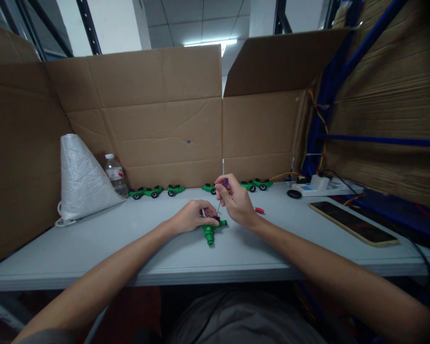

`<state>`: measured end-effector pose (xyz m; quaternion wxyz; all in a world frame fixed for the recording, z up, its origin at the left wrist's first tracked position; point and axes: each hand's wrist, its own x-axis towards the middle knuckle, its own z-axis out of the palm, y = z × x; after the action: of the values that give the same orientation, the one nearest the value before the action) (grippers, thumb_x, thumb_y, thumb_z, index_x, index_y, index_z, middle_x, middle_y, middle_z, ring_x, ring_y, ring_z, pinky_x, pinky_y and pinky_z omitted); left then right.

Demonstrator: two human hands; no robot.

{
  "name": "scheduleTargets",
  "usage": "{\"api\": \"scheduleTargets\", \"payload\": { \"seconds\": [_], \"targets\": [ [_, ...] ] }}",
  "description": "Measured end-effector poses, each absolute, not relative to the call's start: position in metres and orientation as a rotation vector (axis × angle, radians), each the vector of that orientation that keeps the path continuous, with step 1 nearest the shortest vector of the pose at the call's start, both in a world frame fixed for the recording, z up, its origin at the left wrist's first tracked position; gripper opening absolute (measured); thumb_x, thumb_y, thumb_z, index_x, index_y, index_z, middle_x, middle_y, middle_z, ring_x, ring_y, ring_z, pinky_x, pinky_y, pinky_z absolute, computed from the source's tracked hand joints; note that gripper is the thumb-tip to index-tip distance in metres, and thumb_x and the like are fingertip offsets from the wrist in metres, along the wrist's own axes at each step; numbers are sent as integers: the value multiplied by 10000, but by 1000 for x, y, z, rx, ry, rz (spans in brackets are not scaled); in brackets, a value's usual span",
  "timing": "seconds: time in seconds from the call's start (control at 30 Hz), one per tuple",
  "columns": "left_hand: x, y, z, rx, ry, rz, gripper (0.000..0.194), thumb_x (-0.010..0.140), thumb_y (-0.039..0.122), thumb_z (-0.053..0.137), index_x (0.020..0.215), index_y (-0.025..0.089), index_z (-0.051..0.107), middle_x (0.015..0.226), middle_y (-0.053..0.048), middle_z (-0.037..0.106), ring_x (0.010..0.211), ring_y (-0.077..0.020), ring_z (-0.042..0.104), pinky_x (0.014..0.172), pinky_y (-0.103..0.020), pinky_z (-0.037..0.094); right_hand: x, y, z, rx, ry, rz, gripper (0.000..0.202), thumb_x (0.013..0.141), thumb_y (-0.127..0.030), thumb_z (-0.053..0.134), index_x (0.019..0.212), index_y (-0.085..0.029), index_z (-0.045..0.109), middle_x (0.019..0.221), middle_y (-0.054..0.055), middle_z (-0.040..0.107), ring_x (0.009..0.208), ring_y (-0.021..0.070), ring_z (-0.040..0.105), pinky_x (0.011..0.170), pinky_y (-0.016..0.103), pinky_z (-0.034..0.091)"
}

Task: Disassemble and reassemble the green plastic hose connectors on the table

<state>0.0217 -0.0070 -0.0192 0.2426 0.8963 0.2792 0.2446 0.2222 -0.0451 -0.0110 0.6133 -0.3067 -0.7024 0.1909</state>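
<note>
My left hand (193,216) grips a green toy part (209,233) with a black piece on its top, low over the front middle of the table. My right hand (235,200) is closed round the dark purple handle of a screwdriver (225,182). The thin shaft slants down from the handle to the black piece beside my left fingertips. Whether the tip sits in a screw is too small to tell. Just right of my right hand, a red object (259,210) lies on the table, partly hidden by that hand.
Along the back of the white table (157,263) stand several green toy vehicles (175,190). A silver bag (82,181) and a bottle (115,175) are at the left. At the right lie a phone (353,222), a power strip (317,187) and a black disc (294,194).
</note>
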Motion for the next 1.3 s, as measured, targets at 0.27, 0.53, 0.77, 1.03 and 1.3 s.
{"api": "scheduleTargets", "payload": {
  "seconds": [0.27,0.53,0.77,1.03,1.3],
  "targets": [
    [22,-5,-24,2457,732,675,402,835,522,840,963,155,738,827,-11,705,735,-147,595,700,-253,435,223,-41,-15,-747,-1758,399,314,1067,-558,495,1069,-248,547,776,-15,627,603,147,567,609,274,436],
    [23,-7,-24,2451,754,678,361,869,498,815,948,153,749,802,-13,716,696,-137,573,667,-239,414,216,-34,-14,-692,-1667,679,488,966,-712,579,895,-230,560,695,-32,520,533,118,434,476,247,328],
    [22,-5,-27,2389,706,690,375,864,512,815,927,147,760,860,-38,729,722,-142,582,681,-243,433,219,-38,-3,-544,-1640,1096,546,915,-752,622,913,-207,615,743,-21,589,477,79,381,433,226,267],
    [22,-4,-27,2381,690,662,418,885,555,777,965,145,780,900,-60,743,758,-155,607,713,-254,448,215,-39,-8,-579,-1645,924,494,934,-713,625,909,-221,600,742,-21,609,471,91,418,420,237,330],
    [23,-1,-31,2343,696,668,459,852,591,791,868,139,714,868,-39,704,718,-136,563,671,-240,425,211,-37,-13,-639,-1589,874,506,940,-717,609,846,-222,570,672,-22,615,430,93,445,382,233,322]
  ]
}}
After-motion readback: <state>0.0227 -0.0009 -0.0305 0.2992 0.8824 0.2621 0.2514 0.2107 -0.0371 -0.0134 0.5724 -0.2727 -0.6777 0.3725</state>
